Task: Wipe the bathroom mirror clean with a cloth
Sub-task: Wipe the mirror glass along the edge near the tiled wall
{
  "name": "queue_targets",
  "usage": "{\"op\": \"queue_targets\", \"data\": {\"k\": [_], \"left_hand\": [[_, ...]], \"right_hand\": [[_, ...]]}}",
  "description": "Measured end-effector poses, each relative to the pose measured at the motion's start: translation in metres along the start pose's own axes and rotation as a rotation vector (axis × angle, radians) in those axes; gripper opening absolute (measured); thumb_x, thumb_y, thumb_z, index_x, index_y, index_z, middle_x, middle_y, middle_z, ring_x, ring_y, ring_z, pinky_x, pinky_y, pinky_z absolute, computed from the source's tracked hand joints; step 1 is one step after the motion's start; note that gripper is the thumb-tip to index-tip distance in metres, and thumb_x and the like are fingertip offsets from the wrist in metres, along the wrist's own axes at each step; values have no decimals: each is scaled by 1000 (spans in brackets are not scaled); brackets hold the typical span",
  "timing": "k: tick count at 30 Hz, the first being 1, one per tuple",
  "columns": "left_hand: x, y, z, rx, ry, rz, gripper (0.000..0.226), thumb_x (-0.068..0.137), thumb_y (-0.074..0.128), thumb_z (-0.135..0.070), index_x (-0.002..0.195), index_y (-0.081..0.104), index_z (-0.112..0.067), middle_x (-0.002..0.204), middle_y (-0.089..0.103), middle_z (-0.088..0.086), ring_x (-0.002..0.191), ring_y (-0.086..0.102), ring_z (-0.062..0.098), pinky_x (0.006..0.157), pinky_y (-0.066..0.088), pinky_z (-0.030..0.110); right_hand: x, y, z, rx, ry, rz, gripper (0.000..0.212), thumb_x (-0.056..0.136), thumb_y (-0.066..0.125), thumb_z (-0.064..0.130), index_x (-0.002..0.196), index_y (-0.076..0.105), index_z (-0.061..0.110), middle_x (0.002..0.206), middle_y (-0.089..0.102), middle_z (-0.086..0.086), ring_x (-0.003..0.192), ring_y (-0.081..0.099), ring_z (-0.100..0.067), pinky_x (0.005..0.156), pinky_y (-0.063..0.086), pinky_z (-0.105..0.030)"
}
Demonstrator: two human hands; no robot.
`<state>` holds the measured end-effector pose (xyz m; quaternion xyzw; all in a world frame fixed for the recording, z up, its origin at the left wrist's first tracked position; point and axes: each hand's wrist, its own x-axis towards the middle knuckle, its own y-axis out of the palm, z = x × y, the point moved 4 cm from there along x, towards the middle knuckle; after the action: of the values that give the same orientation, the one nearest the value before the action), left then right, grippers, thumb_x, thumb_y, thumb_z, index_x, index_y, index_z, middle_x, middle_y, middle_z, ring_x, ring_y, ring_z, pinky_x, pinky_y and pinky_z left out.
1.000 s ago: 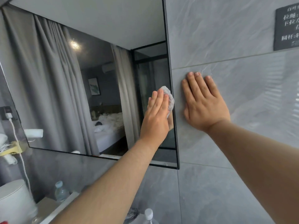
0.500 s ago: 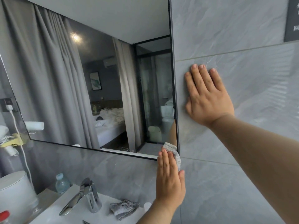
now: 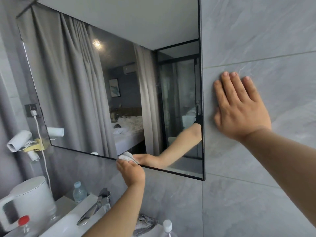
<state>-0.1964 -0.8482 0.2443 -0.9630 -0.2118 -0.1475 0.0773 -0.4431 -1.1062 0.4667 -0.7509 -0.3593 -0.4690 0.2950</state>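
Mirror (image 3: 119,74), glossy; cloth (image 3: 125,156) crumpled.

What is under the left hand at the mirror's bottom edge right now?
A small pale cloth, bunched under the left hand against the mirror at its lower frame. Only the cloth's top pokes out; the rest, and the glass beneath it, is covered.

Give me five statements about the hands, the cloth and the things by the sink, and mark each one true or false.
1. The left hand holds the cloth at the mirror's bottom edge. True.
2. The right hand grips the tap. False: it lies flat on the wall tile, right of the mirror.
3. A white kettle stands at lower left. True.
4. The cloth is at the mirror's top right corner. False: it is at the bottom edge.
5. A water bottle stands behind the tap. True.
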Motion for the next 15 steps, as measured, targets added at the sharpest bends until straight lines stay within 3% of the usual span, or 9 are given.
{"op": "queue_targets", "data": {"k": [3, 6, 8, 10, 12, 15], "left_hand": [[31, -6, 14, 16, -75, -26, 39, 94, 35, -19, 129, 40, 0, 138, 38, 20, 127, 41, 42, 104, 39, 59], [-2, -4, -9, 3, 13, -30, 47, 99, 36, -9, 142, 32, 8, 153, 27, 22, 142, 27, 39, 117, 26, 47], [-48, 7, -24, -50, 152, 10, 53, 103, 34, -10, 151, 19, 8, 162, 10, 21, 151, 9, 30, 122, 9, 31], [-96, 20, -35, -60, 348, 78, 59, 104, 25, -28, 153, 14, 3, 162, 3, 14, 151, -2, 16, 119, -2, 19], [-126, 29, -39, -3, 547, 132, 65, 104, 15, -43, 155, 11, -2, 162, 4, 11, 150, -6, 9, 120, -2, 20], [-128, 31, -38, 83, 728, 152, 58, 106, 13, -42, 157, -6, -22, 163, 2, 6, 151, -5, 11, 121, 1, 25]], "right_hand": [[1, -1, 0, 1, 0, 2, 69, 88, 39, 27, 150, 33, -2, 157, 29, -25, 146, 27, -41, 122, 16, -54], [0, -1, 0, -8, -6, 7, 69, 88, 38, 27, 150, 32, -2, 157, 29, -25, 146, 27, -41, 121, 16, -54], [0, -1, 1, -13, -9, 9, 68, 88, 37, 27, 150, 32, -2, 157, 29, -25, 146, 27, -41, 121, 16, -54], [0, -1, 0, -13, -7, 6, 68, 89, 35, 27, 150, 33, -2, 157, 29, -25, 146, 27, -41, 121, 16, -54], [0, -1, 0, -4, -6, 11, 67, 90, 31, 28, 150, 32, -2, 157, 29, -25, 146, 27, -41, 121, 16, -54], [0, -1, -1, -3, -9, 26, 67, 91, 27, 29, 151, 30, -2, 158, 27, -25, 147, 25, -41, 122, 16, -54]]}}
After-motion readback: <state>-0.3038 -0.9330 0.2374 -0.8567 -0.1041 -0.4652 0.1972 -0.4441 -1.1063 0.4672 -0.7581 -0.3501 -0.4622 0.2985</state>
